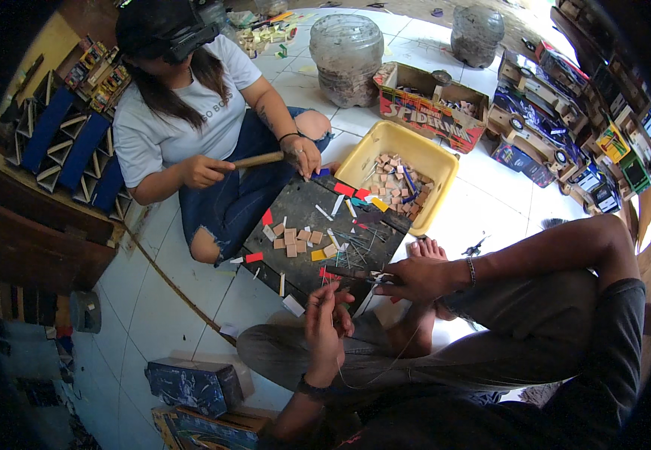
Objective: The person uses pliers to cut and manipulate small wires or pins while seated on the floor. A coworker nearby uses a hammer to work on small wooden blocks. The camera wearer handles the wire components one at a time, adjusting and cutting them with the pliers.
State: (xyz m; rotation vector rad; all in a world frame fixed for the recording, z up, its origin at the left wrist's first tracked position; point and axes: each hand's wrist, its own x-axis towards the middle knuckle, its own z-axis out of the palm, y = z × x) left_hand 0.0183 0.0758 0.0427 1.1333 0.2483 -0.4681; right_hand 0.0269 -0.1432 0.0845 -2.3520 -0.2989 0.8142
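My left hand (325, 319) is closed in a pinch on a thin pale wire (355, 386), which loops down over my lap. Close beside it, my right hand (423, 279) grips a dark, narrow hand tool (351, 274), pointing left toward the left fingertips. I cannot make out the tool's exact kind. Both hands are over the near edge of a low dark board (265, 255). On the board lie small wooden blocks (291, 238), several thin metal rods (351, 251), and red, white and yellow strips (344, 190).
Across the board sits a person (183, 112) holding a wooden handle (258, 160). A yellow basin (445, 180) of blocks stands beyond the board, near a cardboard box (434, 120) and a cloudy plastic jar (346, 60). Wooden toy trucks (528, 131) are piled at the right.
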